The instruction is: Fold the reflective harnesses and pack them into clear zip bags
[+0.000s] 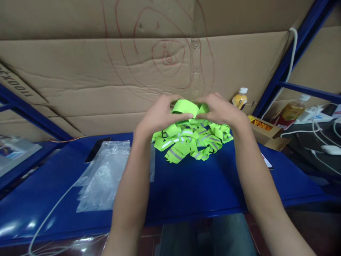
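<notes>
A heap of neon-green bands with grey reflective stripes (191,142) lies on the blue shelf top (191,192). Above the heap, both hands hold one neon-green band (185,106) between them. My left hand (160,115) pinches its left side with thumb and fingers closed. My right hand (221,110) grips its right side, fingers curled over it. The band's middle shows between the two hands; its ends are hidden under the fingers.
A stack of clear plastic bags (106,176) lies left of the heap, with a dark phone (96,149) behind it and a white cable (50,217) crossing the shelf. Two drink bottles (239,97), a small cardboard box (266,131) and white cables (319,131) sit at right. Cardboard wall (106,81) behind.
</notes>
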A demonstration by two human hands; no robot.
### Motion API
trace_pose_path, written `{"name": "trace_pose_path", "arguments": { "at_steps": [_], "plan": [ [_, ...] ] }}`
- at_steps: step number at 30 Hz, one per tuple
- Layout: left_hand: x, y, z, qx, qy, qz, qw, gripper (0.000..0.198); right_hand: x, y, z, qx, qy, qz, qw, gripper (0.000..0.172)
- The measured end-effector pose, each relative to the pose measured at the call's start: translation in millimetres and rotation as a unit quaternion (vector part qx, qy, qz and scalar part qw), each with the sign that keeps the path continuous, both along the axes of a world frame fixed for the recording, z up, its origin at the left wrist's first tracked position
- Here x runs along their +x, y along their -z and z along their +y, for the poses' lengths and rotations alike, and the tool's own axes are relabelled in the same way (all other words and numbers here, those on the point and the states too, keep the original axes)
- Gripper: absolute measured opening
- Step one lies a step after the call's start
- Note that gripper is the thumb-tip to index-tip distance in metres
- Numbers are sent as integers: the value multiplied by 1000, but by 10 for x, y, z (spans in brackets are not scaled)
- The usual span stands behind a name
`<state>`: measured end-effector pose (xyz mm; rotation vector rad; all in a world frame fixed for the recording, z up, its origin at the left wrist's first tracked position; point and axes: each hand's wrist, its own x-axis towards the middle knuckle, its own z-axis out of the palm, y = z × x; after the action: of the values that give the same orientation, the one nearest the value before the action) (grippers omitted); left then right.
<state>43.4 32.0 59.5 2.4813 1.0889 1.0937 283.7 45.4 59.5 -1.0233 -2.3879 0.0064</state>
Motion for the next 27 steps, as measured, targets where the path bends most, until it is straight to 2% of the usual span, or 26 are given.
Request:
{"name": "trace_pose_path", "arguments": {
  "at_steps": [3,6,9,13,15,17,20,22,24,27],
  "plan": [
    [80,-48,-94,89,-52,27,994,47,62,63,67,27,50,12,998,33],
    [165,-72,-164,123,-49,52,990,52,114,70,61,49,71,41,995,26],
    [195,-77,-187,133,-37,70,988,51,158,13,18,49,57,50,996,24],
    [142,-102,-191,169,-48,64,982,47,265,-68,8,-35,7,44,998,29],
    [118,-128,-212,190,-61,60,978,43,341,-75,32,-64,-1,81,995,32],
    [114,-150,-251,204,-71,58,975,39,413,-62,66,-37,19,160,986,32],
    [136,-159,-329,156,-49,101,981,35,473,-43,105,60,85,253,962,26],
    [151,-155,-372,84,-31,138,986,34,462,-50,101,107,109,245,957,25],
    [157,-153,-391,67,-56,105,991,34,402,-71,68,124,109,201,966,26],
    [139,-157,-352,153,-129,-38,979,42,232,-99,-15,126,92,145,977,29]
  ]
}}
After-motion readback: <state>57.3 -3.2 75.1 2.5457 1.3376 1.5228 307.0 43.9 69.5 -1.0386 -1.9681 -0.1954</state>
